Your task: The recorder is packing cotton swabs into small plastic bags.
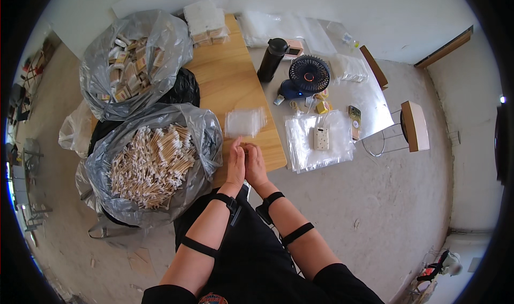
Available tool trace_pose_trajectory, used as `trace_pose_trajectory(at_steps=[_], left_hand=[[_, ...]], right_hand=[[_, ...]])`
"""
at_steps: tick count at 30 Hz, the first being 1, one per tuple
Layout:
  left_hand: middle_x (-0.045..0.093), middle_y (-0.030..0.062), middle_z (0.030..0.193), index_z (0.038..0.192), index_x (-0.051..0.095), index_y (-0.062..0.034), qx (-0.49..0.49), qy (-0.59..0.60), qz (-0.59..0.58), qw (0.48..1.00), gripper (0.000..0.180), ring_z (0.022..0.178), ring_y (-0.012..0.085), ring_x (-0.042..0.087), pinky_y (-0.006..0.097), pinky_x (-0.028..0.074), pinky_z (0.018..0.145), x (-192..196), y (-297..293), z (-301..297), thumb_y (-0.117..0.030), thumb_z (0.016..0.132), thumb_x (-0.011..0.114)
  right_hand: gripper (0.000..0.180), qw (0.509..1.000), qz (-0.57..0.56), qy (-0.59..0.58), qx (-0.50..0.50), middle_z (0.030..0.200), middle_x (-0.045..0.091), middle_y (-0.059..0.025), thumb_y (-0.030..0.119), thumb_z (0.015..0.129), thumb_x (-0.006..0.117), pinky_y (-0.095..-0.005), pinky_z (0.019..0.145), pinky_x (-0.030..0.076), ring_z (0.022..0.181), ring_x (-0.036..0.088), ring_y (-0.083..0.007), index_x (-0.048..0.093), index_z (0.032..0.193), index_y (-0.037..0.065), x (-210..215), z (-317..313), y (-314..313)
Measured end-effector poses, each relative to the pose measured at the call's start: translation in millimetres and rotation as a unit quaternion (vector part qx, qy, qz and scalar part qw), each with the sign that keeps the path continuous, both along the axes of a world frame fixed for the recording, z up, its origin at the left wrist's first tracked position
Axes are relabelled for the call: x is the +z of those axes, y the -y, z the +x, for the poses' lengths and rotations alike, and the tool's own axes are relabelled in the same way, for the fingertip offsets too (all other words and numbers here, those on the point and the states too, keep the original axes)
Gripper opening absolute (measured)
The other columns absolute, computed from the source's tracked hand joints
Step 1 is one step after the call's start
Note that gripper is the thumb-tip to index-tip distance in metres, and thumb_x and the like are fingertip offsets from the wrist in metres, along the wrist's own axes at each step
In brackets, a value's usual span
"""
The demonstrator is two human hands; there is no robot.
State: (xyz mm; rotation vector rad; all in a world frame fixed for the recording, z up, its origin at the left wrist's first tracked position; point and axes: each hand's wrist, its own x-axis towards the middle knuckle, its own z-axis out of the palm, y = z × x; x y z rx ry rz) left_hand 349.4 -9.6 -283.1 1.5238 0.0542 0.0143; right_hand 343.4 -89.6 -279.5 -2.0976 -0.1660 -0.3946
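Observation:
My left hand (235, 164) and my right hand (255, 166) are pressed against each other at the near edge of the wooden table (222, 74). Their fingers are closed and cupped together, and whatever may lie between them is hidden. Just beyond the fingertips lies a stack of small clear plastic bags (245, 123). To the left of my hands, a large grey plastic bag (208, 135) stands open, full of loose cotton swabs (155, 165) with wooden sticks.
Farther left, another grey bag (179, 42) holds small packs of swabs. White packs (205, 17) are stacked behind. On the right-hand table stand a black bottle (272, 60) and a fan (309, 75), near a phone (354, 123) and clear bags (300, 154). A stool (416, 126) stands beyond.

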Motion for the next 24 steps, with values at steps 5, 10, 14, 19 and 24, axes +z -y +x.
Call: trace_pose_trajectory(at_steps=[5, 10, 14, 19, 24], left_hand=[[0.037, 0.0157, 0.141, 0.138, 0.034, -0.0037, -0.026, -0.035, -0.044, 0.998, 0.060, 0.133, 0.0242, 0.031, 0.032, 0.020, 0.110, 9.1, -0.3, -0.3, -0.048, 0.099, 0.027], [0.034, 0.0147, 0.144, 0.143, 0.027, -0.0044, -0.079, -0.007, 0.043, 0.996, 0.062, 0.136, 0.0249, 0.027, 0.033, 0.019, 0.111, 11.3, -10.3, 3.2, -0.047, 0.099, 0.027], [0.043, 0.0196, 0.136, 0.135, 0.038, 0.0002, -0.048, 0.011, 0.049, 0.998, 0.054, 0.126, 0.0320, 0.041, 0.036, 0.030, 0.106, 36.6, -17.4, -10.3, -0.040, 0.099, 0.033], [0.050, 0.0190, 0.125, 0.118, 0.050, 0.0006, 0.053, 0.228, 0.389, 0.891, 0.040, 0.119, 0.0383, 0.044, 0.045, 0.034, 0.102, 75.9, -116.3, -18.9, -0.009, 0.080, 0.060], [0.033, 0.0163, 0.144, 0.133, 0.041, -0.0049, 0.118, 0.098, 0.645, 0.748, 0.053, 0.136, 0.0347, 0.023, 0.051, 0.017, 0.110, 70.2, -221.5, -16.9, -0.023, 0.086, 0.056]], right_hand=[[0.030, 0.999, 0.006, -0.025, -0.031, 0.107, 0.054, -0.0209, 0.009, 0.081, 0.061, -0.0395, 0.083, 0.046, 0.097, 0.054, -0.0388, 0.048, 0.106, 0.001, -9.7, 0.3, 8.4], [0.025, 0.999, -0.012, 0.029, 0.006, 0.102, 0.055, -0.0200, 0.003, 0.080, 0.056, -0.0388, 0.080, 0.046, 0.093, 0.053, -0.0382, 0.051, 0.105, 0.000, 4.5, 3.1, 0.2], [0.017, 0.997, 0.062, -0.036, -0.035, 0.097, 0.056, -0.0190, 0.003, 0.082, 0.055, -0.0383, 0.079, 0.046, 0.091, 0.055, -0.0371, 0.053, 0.099, 0.000, -6.4, 3.6, 8.1], [0.010, 0.990, 0.095, -0.102, -0.035, 0.088, 0.059, -0.0151, 0.003, 0.084, 0.056, -0.0335, 0.075, 0.046, 0.085, 0.058, -0.0287, 0.057, 0.094, 0.003, 12.0, 17.4, 20.0], [0.017, 0.997, 0.028, -0.052, -0.051, 0.086, 0.057, -0.0155, -0.002, 0.082, 0.052, -0.0330, 0.073, 0.045, 0.080, 0.057, -0.0293, 0.058, 0.097, 0.003, 38.6, 79.0, 42.8]])
